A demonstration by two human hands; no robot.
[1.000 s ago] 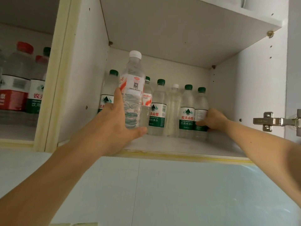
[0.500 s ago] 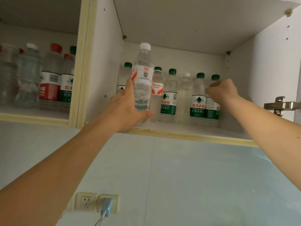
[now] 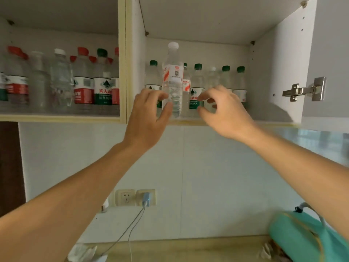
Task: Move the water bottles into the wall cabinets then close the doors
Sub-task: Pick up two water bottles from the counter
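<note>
Head view, only one: bottle (image 3: 173, 80) with white cap and red-white label stands upright at the front edge of the right cabinet (image 3: 289, 59) shelf, in front of a back row of green-cap bottles (image 3: 225, 80). Left hand (image 3: 146, 118) sits at its lower body, thumb and fingers loosely curved around it but spread; cannot tell if skin touches the plastic, looks like no real squeeze. Right hand (image 3: 226, 114) hovers just right of the bottle, fingers curled loosely, holding nothing, in front of the back row. Hands near each other, bottle between them. Left cabinet (image 3: 120, 72) is packed with red-cap and green-cap bottles (image 3: 84, 80). Hinge (image 3: 304, 89) shows on the right wall; doors not shut, out of frame. Below: outlet (image 3: 125, 197), plug with cable (image 3: 145, 199), teal bag (image 3: 302, 237) on the counter. Handling guess: bottle looks full, so moderately heavy and top-tall, tips easily near the edge; thin clear plastic, smooth, dents if squeezed hard. Best hold is around the mid-body at or under the label, or push low on the body to slide it back; avoid the cap.
</note>
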